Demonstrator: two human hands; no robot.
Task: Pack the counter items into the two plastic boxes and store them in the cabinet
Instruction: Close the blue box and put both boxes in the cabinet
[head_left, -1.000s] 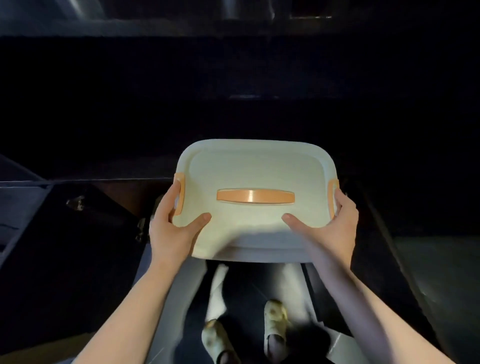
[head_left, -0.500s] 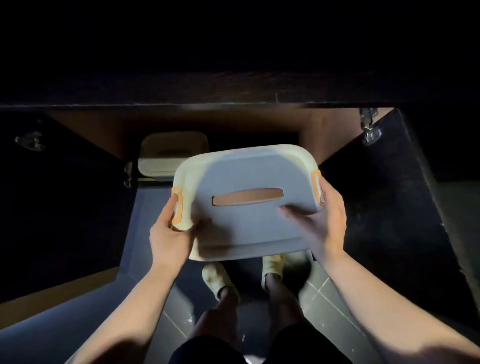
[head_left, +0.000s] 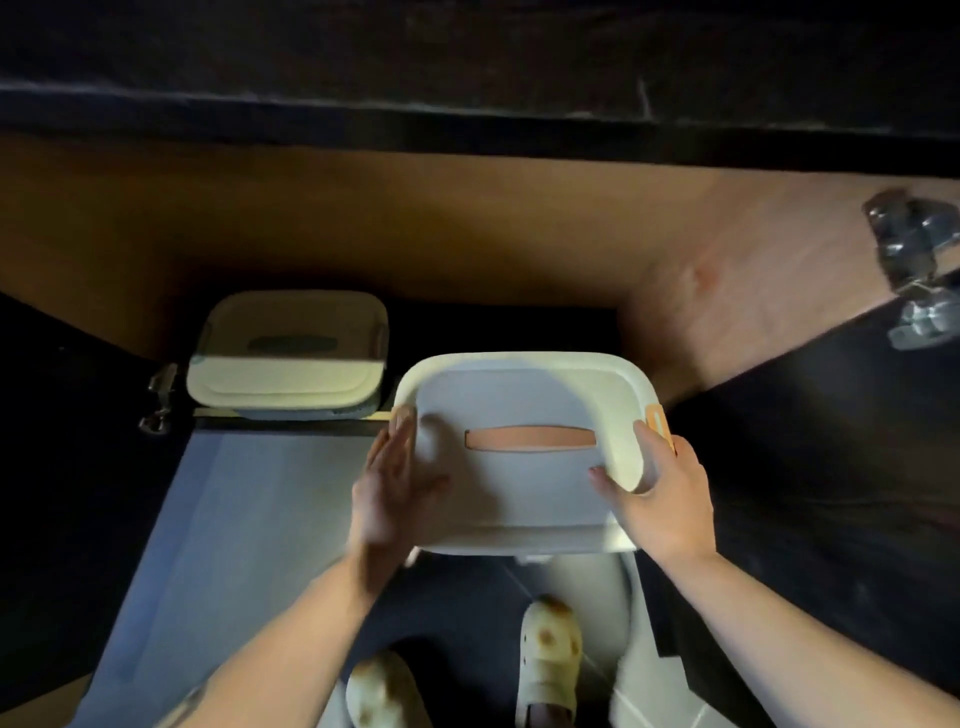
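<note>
- Down at the open cabinet (head_left: 467, 234) from the head view: a lidded cream plastic box (head_left: 524, 452) with an orange handle (head_left: 530, 438) on its lid is held up in front of the opening, above the floor (head_left: 249, 519).
- Its lid is shut, so what it holds cannot be told.
- Further in, at the left of the cabinet floor, sits a second cream box (head_left: 291, 358), also lidded, with a dark handle on top; contents hidden too.
- Left hand (head_left: 387, 493): blurred, palm flat against the left side of the held box, fingers (head_left: 400, 436) stretched along the edge by the orange side clip, thumb lying on the lid.
- Right hand (head_left: 667, 499): wrapped around the near right corner, thumb on top of the lid, fingers curled round the side just below the right orange clip (head_left: 655, 421).
- Both cabinet doors stand open, a metal hinge (head_left: 917, 260) at upper right, another at left.
- Two feet in pale clogs (head_left: 550, 654) stand on the floor beneath the box.
</note>
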